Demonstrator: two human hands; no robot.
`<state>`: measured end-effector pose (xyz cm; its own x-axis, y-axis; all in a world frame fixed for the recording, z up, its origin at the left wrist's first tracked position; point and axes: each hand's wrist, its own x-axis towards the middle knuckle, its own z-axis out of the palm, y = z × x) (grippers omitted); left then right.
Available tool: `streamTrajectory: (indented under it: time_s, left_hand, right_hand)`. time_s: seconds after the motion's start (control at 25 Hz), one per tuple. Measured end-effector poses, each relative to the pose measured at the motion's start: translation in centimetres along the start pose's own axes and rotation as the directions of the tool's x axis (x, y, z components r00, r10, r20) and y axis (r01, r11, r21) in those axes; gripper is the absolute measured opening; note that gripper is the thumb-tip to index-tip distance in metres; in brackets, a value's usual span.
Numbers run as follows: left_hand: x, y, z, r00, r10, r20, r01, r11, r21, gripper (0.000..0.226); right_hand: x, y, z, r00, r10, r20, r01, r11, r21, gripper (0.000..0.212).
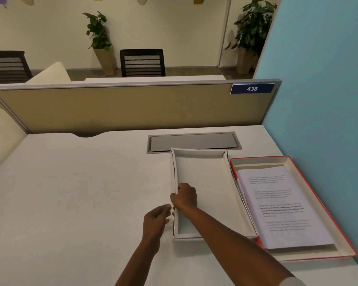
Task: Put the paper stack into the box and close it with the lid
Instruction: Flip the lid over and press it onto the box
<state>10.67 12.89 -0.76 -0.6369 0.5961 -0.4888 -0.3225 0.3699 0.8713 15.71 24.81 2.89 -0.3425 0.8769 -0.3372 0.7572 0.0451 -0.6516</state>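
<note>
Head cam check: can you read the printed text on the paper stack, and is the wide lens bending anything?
Head view: the paper stack shows text blocks, too soft to read; only the bold middle lines stand out. The partition and desk edges bow from wide-angle distortion. Even light, no glare; both hands look sharp.

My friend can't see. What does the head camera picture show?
Two bare hands, the left hand and the right hand, grip the left wall of an empty white cardboard tray on a pale desk. Beside it, a stack of printed paper sheets lies in a red-edged cardboard tray.
</note>
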Motion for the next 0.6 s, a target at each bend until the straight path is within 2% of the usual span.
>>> streamTrajectory:
  time_s: [0.12, 0.28, 0.44, 0.52, 0.6]
  left_hand:
    - [1.1, 0.8, -0.8, 0.993, -0.112, 0.026, 0.115, 0.977, -0.179, 0.037]
    - [1.4, 2.2, 1.9, 0.951, -0.214, 0.221, 0.252, 0.954, -0.160, 0.060]
    - [0.6, 4.4, 6.8, 0.881, -0.259, 0.395, 0.342, 0.927, -0.155, 0.073]
    - [-0.1, 5.3, 8.9, 0.842, -0.262, 0.472, 0.369, 0.917, -0.150, 0.073]
    - [-0.5, 5.9, 10.4, 0.803, -0.249, 0.541, 0.395, 0.903, -0.170, 0.063]
  right_hand:
    - [-0.9, -0.5, -4.3, 0.995, -0.066, -0.069, 0.081, 0.964, 0.255, 0.012]
    - [-2.7, 0.1, -12.5, 0.996, -0.087, -0.015, 0.079, 0.807, 0.585, 0.020]
    - [-4.8, 2.8, -19.8, 0.984, -0.160, 0.080, 0.054, 0.688, 0.723, 0.022]
    - [-6.2, 4.7, -23.0, 0.968, -0.219, 0.121, 0.020, 0.548, 0.836, 0.023]
    - [-7.0, 6.8, -25.9, 0.978, -0.198, 0.062, 0.013, 0.355, 0.935, 0.032]
